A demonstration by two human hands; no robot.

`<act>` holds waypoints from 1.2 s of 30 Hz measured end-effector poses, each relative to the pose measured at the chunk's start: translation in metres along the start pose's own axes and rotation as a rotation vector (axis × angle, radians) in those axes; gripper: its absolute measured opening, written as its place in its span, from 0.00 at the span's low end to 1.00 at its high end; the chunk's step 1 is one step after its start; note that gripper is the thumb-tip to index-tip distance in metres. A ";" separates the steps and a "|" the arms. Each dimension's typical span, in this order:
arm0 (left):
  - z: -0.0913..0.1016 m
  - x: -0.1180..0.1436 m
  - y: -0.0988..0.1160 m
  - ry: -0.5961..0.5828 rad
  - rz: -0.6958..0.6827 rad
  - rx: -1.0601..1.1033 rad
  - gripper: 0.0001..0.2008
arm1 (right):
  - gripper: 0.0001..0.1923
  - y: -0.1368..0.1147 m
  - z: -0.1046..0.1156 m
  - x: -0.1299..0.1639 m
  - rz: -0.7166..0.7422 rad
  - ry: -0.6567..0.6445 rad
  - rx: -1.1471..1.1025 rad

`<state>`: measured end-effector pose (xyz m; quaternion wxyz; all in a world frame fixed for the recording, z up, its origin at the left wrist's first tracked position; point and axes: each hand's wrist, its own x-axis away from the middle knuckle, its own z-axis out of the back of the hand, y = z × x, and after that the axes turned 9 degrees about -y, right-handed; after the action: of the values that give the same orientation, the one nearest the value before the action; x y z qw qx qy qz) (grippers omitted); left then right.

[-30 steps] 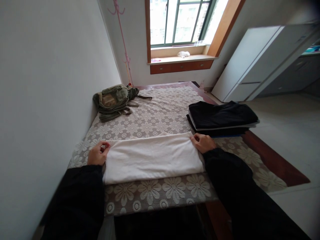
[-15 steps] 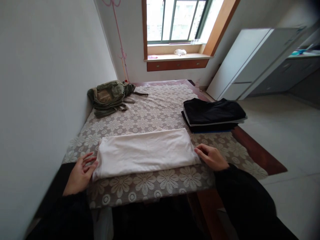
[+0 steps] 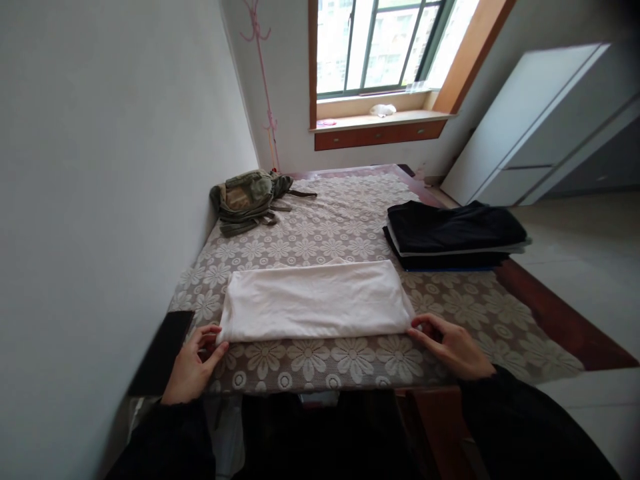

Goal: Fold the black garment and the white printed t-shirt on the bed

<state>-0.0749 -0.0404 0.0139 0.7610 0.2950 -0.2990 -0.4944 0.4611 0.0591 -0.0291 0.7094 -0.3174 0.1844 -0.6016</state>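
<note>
A white folded garment [image 3: 315, 301] lies as a wide, flat strip on the flower-patterned tablecloth [image 3: 305, 250], close to the table's near edge. My left hand [image 3: 194, 363] pinches its near left corner between thumb and fingers. At the near right corner, my right hand [image 3: 450, 343] has thumb and fingertips closed on the fabric. A few creases run across the top of the garment, and a thin edge of the fabric sticks out behind it.
To the right stands a stack of folded dark clothes [image 3: 455, 230]. A green backpack [image 3: 250, 200] rests at the far left by the wall. Behind the table are a pink coat stand [image 3: 263, 67], a window sill [image 3: 350, 122] and a white fridge [image 3: 530, 120].
The view has shifted, so everything sits further right. My left hand has gone from beside the left edge to the near left corner; my right hand has slid down to the near right corner.
</note>
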 end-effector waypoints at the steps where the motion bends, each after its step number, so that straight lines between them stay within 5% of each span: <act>1: -0.001 0.000 0.000 0.017 -0.022 -0.015 0.33 | 0.24 0.000 0.000 0.002 -0.009 0.031 -0.003; 5: -0.006 0.000 -0.002 0.035 -0.059 -0.010 0.31 | 0.22 -0.002 -0.003 0.005 -0.019 0.132 -0.026; 9: -0.013 -0.001 -0.001 0.014 -0.067 -0.033 0.30 | 0.21 -0.008 -0.010 0.002 0.069 0.097 -0.013; 21: -0.026 0.017 0.002 0.356 -0.197 -0.479 0.15 | 0.20 0.003 -0.017 0.003 0.118 0.084 -0.023; 27: -0.033 0.025 0.002 0.250 -0.099 -0.427 0.14 | 0.19 0.004 -0.018 0.002 0.133 0.076 0.027; 36: -0.046 0.018 0.011 0.310 -0.097 -0.447 0.18 | 0.20 0.000 -0.024 0.003 0.143 0.170 0.087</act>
<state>-0.0282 -0.0461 -0.0048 0.8193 0.2058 -0.0478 -0.5331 0.4464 0.0506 -0.0462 0.7455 -0.2202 0.2399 -0.5815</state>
